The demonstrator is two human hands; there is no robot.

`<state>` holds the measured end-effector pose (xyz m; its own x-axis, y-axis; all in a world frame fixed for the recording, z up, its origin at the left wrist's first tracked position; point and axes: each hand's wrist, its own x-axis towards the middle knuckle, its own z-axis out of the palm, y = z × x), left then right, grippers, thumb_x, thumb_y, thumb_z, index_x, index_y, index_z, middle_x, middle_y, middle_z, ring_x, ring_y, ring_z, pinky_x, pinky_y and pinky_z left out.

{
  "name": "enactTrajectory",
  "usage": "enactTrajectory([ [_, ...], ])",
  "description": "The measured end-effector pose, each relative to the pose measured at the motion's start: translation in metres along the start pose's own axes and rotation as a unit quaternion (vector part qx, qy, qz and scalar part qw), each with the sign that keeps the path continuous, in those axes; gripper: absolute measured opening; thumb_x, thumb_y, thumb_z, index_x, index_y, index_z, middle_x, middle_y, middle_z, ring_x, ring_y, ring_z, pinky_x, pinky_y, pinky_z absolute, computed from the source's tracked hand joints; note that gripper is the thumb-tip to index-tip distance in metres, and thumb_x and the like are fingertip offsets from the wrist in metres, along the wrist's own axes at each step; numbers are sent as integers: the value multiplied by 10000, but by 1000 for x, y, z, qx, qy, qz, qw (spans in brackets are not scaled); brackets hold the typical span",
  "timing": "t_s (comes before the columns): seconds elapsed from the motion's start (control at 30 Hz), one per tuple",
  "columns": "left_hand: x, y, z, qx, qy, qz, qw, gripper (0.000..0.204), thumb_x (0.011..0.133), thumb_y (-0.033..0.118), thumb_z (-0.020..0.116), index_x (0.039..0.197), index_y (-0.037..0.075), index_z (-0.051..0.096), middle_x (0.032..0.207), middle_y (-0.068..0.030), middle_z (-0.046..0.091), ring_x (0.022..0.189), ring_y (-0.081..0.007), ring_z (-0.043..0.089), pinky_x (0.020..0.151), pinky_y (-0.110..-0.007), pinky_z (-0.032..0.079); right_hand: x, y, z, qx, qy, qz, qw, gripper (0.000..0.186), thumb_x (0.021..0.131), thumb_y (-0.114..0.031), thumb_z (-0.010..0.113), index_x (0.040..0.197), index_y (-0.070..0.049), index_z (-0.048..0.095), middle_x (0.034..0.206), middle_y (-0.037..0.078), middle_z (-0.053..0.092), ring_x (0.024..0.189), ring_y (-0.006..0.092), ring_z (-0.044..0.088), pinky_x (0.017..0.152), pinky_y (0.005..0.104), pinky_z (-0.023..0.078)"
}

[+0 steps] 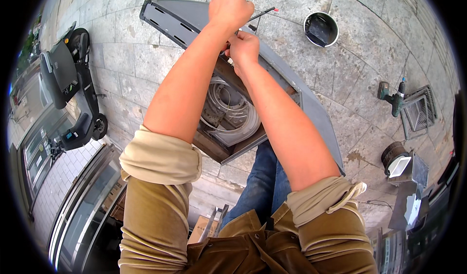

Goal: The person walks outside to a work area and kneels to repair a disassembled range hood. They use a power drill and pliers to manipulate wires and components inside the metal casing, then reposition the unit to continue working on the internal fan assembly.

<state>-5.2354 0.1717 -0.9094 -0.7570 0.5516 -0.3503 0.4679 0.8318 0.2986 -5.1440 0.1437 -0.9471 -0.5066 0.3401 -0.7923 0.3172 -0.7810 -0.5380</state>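
Both my arms reach forward over a grey metal range hood housing (pixel 318 116) lying on the paving with its inside exposed. Within it sits a round, pale fan casing (pixel 250 121) with a thin wire across it. My left hand (pixel 231 6) is closed above the housing's far part; whatever it grips is hidden. Just nearer and to the right, my right hand (pixel 244 49) is closed with its fingertips at the housing's inner edge, and its grip is hidden too. A thin dark rod or cable (pixel 262 14) with a reddish end sticks out between the hands toward the right.
A round pot (pixel 321 29) with a dark piece inside stands at the far right. Beyond it lie a green cordless drill (pixel 393 97), a grey grille frame (pixel 419 111) and a fan wheel (pixel 394 156). An electric scooter (pixel 82 89) is parked at left, near a glass-fronted cabinet (pixel 92 211).
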Motion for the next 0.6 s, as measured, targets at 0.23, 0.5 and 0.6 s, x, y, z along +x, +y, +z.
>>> enactTrajectory([
  [0.23,9,-46,38,-14,33,103,994,612,744,244,635,1302,120,416,1132,-145,589,1023,-335,582,879,-409,457,-4,3,8,22,-8,-5,1000,221,881,-44,551,671,25,571,641,83,606,496,116,564,428,261,416],
  [0.5,5,-14,15,53,-150,19,987,747,758,270,665,1416,143,336,1293,-126,538,1137,-304,550,946,-368,445,-3,-2,4,11,8,-8,1000,221,878,-52,548,669,16,567,615,71,590,480,111,531,425,264,398],
  [0.6,-10,-35,49,104,75,149,981,688,782,286,657,1392,128,381,1288,-133,542,1148,-300,546,945,-373,447,-5,-1,6,29,8,-7,1000,208,885,-49,545,688,11,567,632,63,581,480,98,487,422,256,372],
])
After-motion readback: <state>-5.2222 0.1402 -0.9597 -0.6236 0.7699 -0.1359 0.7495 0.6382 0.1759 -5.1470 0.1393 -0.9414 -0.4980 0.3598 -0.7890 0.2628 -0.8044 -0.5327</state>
